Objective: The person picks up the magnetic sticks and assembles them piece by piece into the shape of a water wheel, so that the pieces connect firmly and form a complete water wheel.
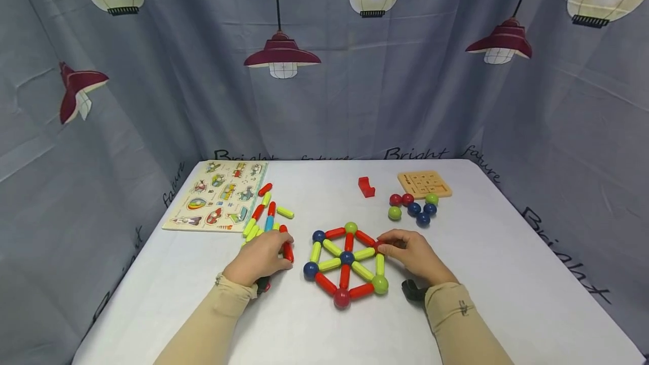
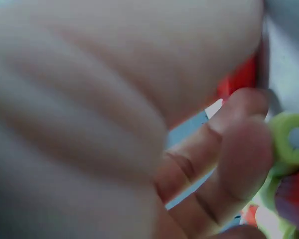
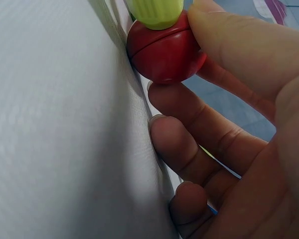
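Head view; two hands (image 1: 259,258) (image 1: 414,253), seven-ball wheel (image 1: 347,258)

Your rod-and-ball frame (image 1: 347,258) lies on the table (image 1: 385,337), between your left hand (image 1: 258,258) and right hand (image 1: 413,252); the picture board (image 1: 218,196) lies behind-left, loose balls (image 1: 423,219) behind-right.

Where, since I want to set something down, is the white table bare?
Bare: the table right of the right hand; the back, between loose sticks and red bracket. Crowded: around the left hand; the middle, with the wheel-shaped frame; near the wooden board, among loose balls.
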### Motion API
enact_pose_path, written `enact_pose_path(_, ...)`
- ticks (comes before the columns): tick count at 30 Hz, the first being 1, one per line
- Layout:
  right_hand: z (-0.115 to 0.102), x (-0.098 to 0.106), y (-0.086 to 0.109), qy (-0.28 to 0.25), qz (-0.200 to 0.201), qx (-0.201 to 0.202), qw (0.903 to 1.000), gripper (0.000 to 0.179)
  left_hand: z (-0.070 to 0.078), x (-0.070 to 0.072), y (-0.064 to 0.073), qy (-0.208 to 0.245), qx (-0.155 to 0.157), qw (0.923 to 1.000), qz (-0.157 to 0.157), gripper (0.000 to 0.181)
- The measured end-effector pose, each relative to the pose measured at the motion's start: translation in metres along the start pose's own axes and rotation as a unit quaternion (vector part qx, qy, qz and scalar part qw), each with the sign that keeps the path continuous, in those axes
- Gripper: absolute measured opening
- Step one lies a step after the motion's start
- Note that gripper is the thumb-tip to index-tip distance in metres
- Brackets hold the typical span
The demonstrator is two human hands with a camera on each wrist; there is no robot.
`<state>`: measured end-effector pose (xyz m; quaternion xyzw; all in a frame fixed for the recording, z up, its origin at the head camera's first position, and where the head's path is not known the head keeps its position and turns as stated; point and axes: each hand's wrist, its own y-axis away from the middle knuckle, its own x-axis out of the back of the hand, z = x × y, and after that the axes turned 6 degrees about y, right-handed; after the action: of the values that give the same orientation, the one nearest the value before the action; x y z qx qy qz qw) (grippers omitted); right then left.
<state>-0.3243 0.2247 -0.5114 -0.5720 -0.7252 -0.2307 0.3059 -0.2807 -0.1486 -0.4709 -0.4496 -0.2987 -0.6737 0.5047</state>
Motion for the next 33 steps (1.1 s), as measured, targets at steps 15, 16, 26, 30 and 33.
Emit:
enact_pose_path(15,0.001,0.004,0.001,-0.013,0.008,-0.015,0.9998,0.026,-0.006,0.0,-0.012,-0.004,-0.066,0.9977,0.015,0.014)
enact_pose_path(16,0.001,0.004,0.002,-0.014,0.007,-0.016,0.9997,0.026,-0.004,0.0,-0.011,0.006,-0.069,0.9975,0.017,0.016)
enact_pose_path(26,-0.005,-0.002,0.0,-0.015,0.0,-0.024,0.9996,0.025,0.062,-0.001,-0.007,0.186,-0.107,0.9764,-0.029,0.023)
enact_pose_path(30,-0.006,0.0,0.0,-0.019,0.003,-0.025,0.9995,0.025,0.08,-0.013,-0.024,0.128,-0.106,0.9859,-0.015,0.027)
enact_pose_path(33,-0.006,-0.001,0.001,-0.02,0.002,-0.022,0.9995,0.025,0.079,-0.026,-0.032,0.102,-0.101,0.9897,-0.007,0.028)
